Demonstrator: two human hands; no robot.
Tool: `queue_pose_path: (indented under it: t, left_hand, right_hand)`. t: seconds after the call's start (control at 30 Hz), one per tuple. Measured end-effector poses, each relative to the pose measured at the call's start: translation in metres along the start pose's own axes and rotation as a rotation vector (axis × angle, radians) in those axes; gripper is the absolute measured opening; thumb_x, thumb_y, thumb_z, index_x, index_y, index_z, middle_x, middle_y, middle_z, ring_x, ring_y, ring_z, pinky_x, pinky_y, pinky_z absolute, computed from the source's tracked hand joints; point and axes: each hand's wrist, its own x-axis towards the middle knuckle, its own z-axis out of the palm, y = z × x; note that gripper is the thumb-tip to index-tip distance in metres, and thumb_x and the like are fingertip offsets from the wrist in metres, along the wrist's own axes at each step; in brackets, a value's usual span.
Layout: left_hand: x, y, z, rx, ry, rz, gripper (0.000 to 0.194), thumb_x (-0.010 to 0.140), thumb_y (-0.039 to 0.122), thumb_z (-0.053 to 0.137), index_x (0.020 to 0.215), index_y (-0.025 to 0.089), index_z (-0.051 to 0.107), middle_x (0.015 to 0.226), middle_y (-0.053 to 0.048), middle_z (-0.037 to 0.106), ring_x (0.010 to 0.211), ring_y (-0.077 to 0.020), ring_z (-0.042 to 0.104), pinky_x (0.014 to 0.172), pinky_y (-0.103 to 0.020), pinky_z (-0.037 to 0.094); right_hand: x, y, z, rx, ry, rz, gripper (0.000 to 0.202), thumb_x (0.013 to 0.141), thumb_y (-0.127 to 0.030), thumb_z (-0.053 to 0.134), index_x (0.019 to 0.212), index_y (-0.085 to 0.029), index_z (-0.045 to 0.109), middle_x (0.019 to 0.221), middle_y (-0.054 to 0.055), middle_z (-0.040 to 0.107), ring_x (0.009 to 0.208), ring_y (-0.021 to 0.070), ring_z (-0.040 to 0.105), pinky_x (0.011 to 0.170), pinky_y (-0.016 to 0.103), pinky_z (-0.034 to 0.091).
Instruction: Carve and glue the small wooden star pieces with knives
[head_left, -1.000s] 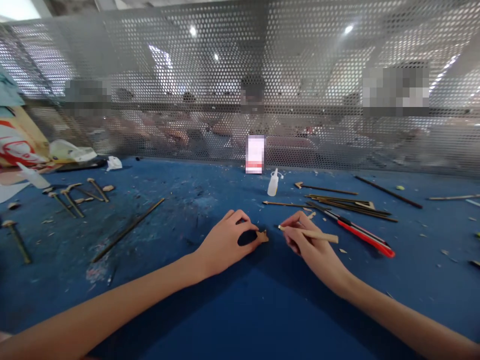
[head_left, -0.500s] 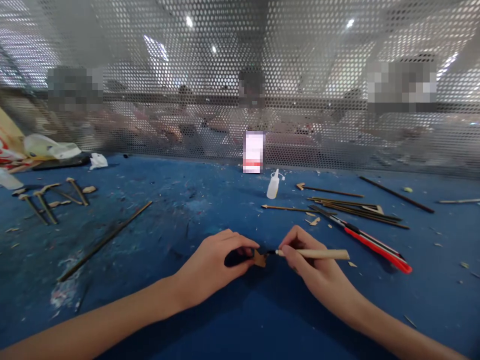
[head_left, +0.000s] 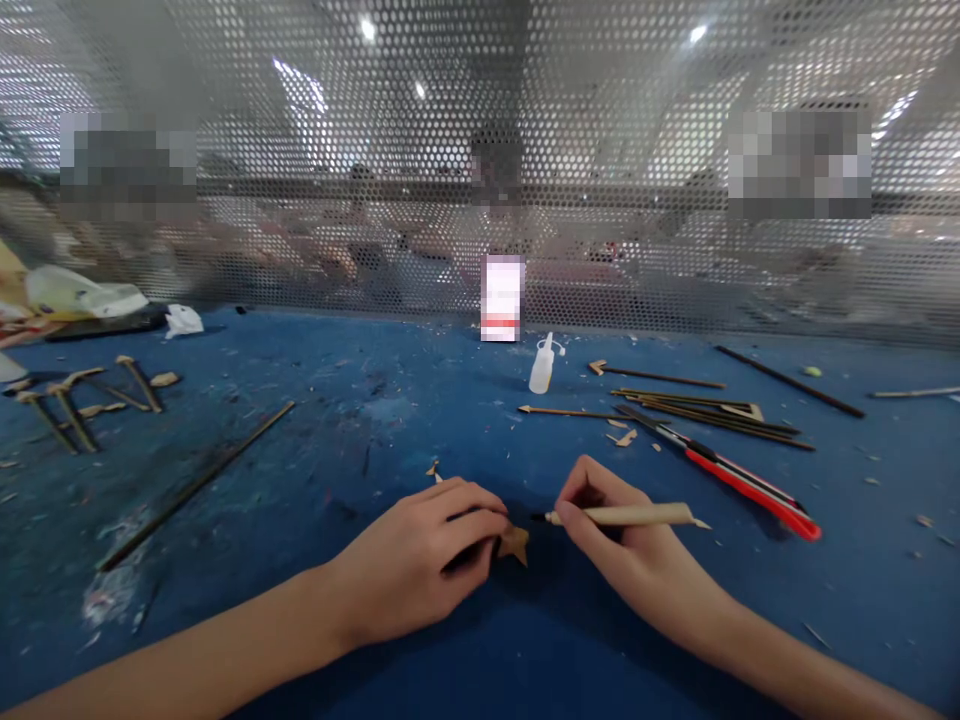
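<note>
My left hand [head_left: 431,545] is closed, its fingertips pinching a small brown star-shaped piece [head_left: 516,544] just above the blue table. Between the thumb and fingers of my right hand [head_left: 630,550] is a brush [head_left: 641,515] with a pale wooden handle and a dark tip. The tip points left at the star, with a small gap between them. Beyond my hands stands a white squeeze bottle [head_left: 541,366] with a pointed nozzle. A red utility knife [head_left: 742,480] with its blade out lies to the right of my right hand.
Several thin dark sticks [head_left: 705,405] lie at the right, near a stick with an arrow-shaped tip [head_left: 570,411]. A long stick [head_left: 199,485] and several short pieces [head_left: 71,415] lie left. A lit phone-like screen [head_left: 501,298] leans on the perforated metal partition [head_left: 337,250]; people sit behind it.
The star has tilted and come slightly nearer to me as my left fingers shifted around it. The brush tip, earlier at the star's edge, is now apart from it.
</note>
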Motion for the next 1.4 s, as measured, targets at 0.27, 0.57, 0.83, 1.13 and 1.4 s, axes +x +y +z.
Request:
queue_pose_path:
  t: [0.27,0.57,0.83,1.13,1.4]
  left_hand:
    - [0.002,0.002,0.006,0.013,-0.037,-0.13,0.02,0.092,0.025,0.072,0.111,0.017,0.07,0.109,-0.006,0.067,0.101,-0.0209,0.061,0.092,-0.038,0.054]
    - [0.001,-0.007,-0.014,-0.042,-0.184,-0.12,0.034,0.09,0.035,0.078,0.117,0.018,0.066,0.11,-0.003,0.067,0.102,-0.02,0.061,0.095,-0.036,0.05]
    - [-0.007,-0.005,-0.002,-0.027,-0.041,-0.035,0.013,0.101,0.022,0.062,0.104,0.021,0.074,0.101,-0.001,0.069,0.09,-0.0146,0.064,0.088,-0.029,0.051]
    - [-0.005,0.005,0.006,0.071,0.06,0.011,0.012,0.1,0.02,0.062,0.095,0.017,0.072,0.098,-0.002,0.07,0.089,-0.0165,0.064,0.087,-0.032,0.054]
    - [-0.007,0.008,0.013,0.011,0.082,0.0,0.013,0.102,0.022,0.06,0.1,0.015,0.071,0.094,-0.002,0.074,0.089,-0.0164,0.067,0.084,-0.031,0.057]
  right_hand:
    - [0.001,-0.003,0.001,-0.057,-0.048,0.032,0.025,0.102,-0.037,0.048,0.082,-0.023,0.047,0.063,-0.007,0.044,0.056,0.0113,0.034,0.052,0.026,0.03]
    - [-0.001,0.0,0.004,-0.141,-0.068,-0.007,0.029,0.104,-0.042,0.047,0.082,-0.024,0.049,0.061,-0.006,0.055,0.056,0.0116,0.047,0.056,0.027,0.037]
    - [0.0,0.0,0.006,-0.113,-0.156,-0.035,0.027,0.105,-0.039,0.048,0.083,-0.024,0.047,0.065,-0.006,0.061,0.055,0.0095,0.053,0.056,0.024,0.041]
    - [-0.002,-0.008,0.007,-0.225,-0.153,-0.09,0.023,0.103,-0.035,0.047,0.084,-0.024,0.046,0.066,-0.006,0.056,0.055,0.0098,0.042,0.054,0.024,0.035]
    - [-0.006,-0.003,0.015,-0.311,-0.219,-0.192,0.021,0.104,-0.028,0.045,0.085,-0.024,0.038,0.07,-0.007,0.052,0.057,0.01,0.033,0.055,0.026,0.03]
